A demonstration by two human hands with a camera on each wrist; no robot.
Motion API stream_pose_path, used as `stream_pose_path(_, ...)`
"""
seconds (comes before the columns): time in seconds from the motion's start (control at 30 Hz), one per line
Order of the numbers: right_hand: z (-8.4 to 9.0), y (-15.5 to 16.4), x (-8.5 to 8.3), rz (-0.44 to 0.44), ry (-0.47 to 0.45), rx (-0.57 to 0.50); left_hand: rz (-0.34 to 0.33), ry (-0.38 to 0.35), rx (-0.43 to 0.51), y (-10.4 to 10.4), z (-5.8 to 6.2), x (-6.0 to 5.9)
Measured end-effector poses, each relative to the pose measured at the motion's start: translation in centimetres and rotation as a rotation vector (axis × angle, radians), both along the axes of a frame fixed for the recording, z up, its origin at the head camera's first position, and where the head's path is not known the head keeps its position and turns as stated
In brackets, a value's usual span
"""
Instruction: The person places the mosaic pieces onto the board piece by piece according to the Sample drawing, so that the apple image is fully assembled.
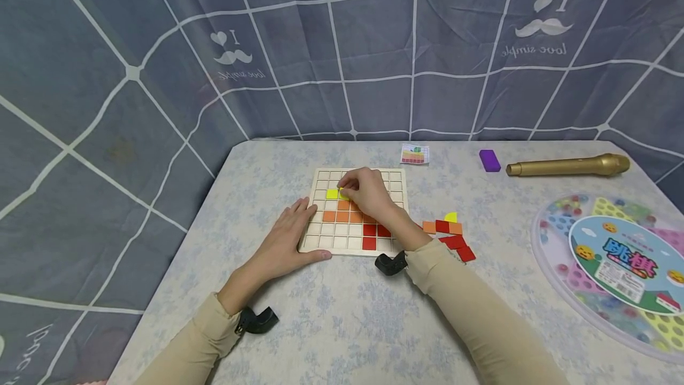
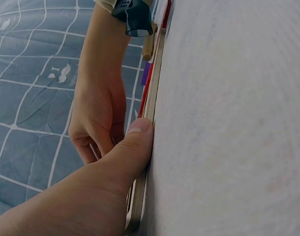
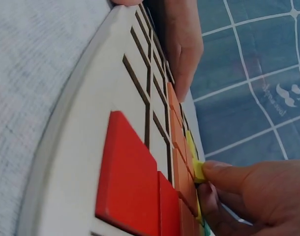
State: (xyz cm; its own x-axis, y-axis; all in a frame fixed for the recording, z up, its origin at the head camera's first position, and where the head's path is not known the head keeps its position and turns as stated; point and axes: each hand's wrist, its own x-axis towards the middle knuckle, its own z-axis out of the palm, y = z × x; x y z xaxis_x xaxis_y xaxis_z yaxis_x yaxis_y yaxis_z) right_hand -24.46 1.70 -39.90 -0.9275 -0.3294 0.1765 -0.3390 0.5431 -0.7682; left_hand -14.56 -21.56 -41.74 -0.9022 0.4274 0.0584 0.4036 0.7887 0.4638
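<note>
Right hand (image 1: pixel 369 192): fingertips pinch a yellow tile (image 3: pixel 197 172) over the board's upper left squares.
Left hand (image 1: pixel 291 232): spread flat, thumb against the board's (image 1: pixel 326 243) near left edge, steadying it.
Tile: probably light, stiff wood, smooth; best pinched by opposite side edges.
Spare tiles (image 1: pixel 450 235): on the table (image 1: pixel 342 325) right of the board.

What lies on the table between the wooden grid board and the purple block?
In the head view, only a small colourful pattern card lies between the board and the purple block; otherwise bare tablecloth.
</note>
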Motion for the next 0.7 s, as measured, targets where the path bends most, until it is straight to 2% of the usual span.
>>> stream_pose_path(0.23, -0.2, 0.1, 0.3, 0.006, 0.035, 0.026, 0.000, -0.004, 0.001, 0.0, 0.0, 0.0)
stream_pose_path(0.43, -0.4, 0.2, 0.9, 0.017, 0.108, 0.094, -0.001, -0.005, -0.001, 0.0, -0.1, 0.0)
stream_pose_path(0.7, -0.5, 0.2, 1.4, 0.014, 0.147, 0.160, -0.003, 0.002, -0.005, 0.0, -0.2, 0.0)
